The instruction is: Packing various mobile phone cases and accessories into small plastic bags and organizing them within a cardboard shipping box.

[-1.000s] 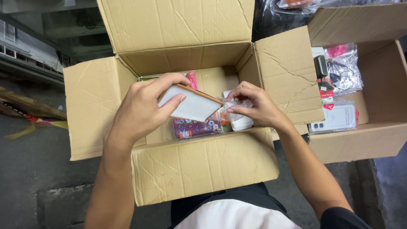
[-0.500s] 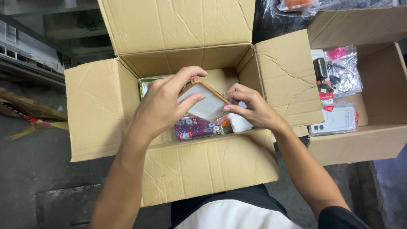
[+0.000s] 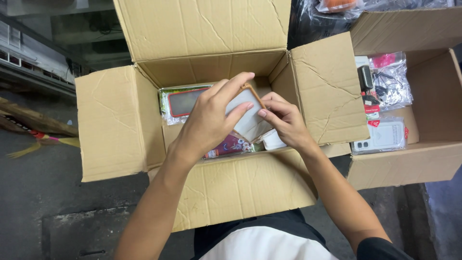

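I see my left hand (image 3: 211,120) over the middle of the big open cardboard box (image 3: 120,130). Its fingers are curled around a flat white phone case with a brown edge (image 3: 248,113), and they pinch it from the top and the side. My right hand (image 3: 284,123) is just beside the case, over the right part of the box. Its fingertips press on the lower right edge of the case, so both hands hold it together. The case sits above the inside of the box, tilted.

Down inside the box lies a red-rimmed case in a clear bag (image 3: 185,101), near the back wall. A flowery case (image 3: 231,144) lies near the front wall, under my hands. To the right of the box stands a second cardboard box (image 3: 409,163) with a clear case (image 3: 382,135) in it.
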